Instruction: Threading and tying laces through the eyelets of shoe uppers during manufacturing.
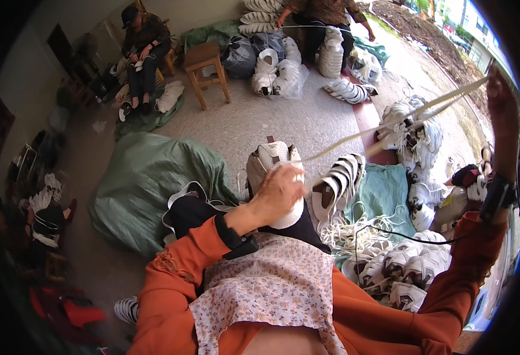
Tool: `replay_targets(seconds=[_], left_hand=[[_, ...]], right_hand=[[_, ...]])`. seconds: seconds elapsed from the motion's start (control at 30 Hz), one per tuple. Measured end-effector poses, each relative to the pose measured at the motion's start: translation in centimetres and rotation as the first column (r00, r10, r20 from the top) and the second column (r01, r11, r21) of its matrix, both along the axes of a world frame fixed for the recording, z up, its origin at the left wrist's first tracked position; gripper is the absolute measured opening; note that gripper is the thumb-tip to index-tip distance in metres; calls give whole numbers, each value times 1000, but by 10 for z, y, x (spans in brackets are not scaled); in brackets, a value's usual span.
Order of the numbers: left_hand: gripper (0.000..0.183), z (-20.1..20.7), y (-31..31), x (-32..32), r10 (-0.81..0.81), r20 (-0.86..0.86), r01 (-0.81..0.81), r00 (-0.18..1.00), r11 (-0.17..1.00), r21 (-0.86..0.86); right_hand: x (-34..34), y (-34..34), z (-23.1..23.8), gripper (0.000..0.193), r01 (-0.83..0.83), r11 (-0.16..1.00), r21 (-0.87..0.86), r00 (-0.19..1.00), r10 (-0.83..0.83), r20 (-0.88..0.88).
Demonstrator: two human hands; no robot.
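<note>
A white and grey-brown sneaker (270,155) stands upright on my lap, its toe toward me. My left hand (279,192) grips it over the front, fingers curled across the upper, hiding much of its middle. From there a long cream shoelace (354,137) runs taut up to the right. Its far end is pinched in my right hand (501,97), which is raised at the right edge with the arm stretched out. A second strand, blurred by motion, trails along the lace. Just right of my knees lies a nested row of shoe uppers (338,184).
Loose laces (360,236) lie on a green sheet (381,192) at my right, beside piled shoes (413,263). A big green sack (147,189) is at my left. Beyond are a wooden stool (203,62) and two seated people, one handling a lace (313,26).
</note>
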State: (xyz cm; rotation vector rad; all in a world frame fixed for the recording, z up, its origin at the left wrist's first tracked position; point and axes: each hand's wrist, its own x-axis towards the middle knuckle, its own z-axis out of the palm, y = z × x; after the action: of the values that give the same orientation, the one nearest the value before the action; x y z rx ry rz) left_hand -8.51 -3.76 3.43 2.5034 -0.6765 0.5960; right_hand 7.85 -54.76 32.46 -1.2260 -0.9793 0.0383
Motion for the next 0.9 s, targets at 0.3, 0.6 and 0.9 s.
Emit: replay_targets(seconds=[0.3, 0.6, 0.9], left_hand=[[24, 79, 72, -85, -841, -355, 197, 409, 461, -865], [40, 17, 201, -78, 35, -746, -700, 665, 377, -606], [11, -17, 101, -22, 106, -329, -232, 938, 898, -373]], right_hand=[[125, -171, -206, 42, -240, 902, 358, 888, 353, -295], [50, 120, -335, 34, 749, 662, -32, 556, -654, -513], [-81, 342, -339, 28, 492, 763, -420, 867, -389, 310]])
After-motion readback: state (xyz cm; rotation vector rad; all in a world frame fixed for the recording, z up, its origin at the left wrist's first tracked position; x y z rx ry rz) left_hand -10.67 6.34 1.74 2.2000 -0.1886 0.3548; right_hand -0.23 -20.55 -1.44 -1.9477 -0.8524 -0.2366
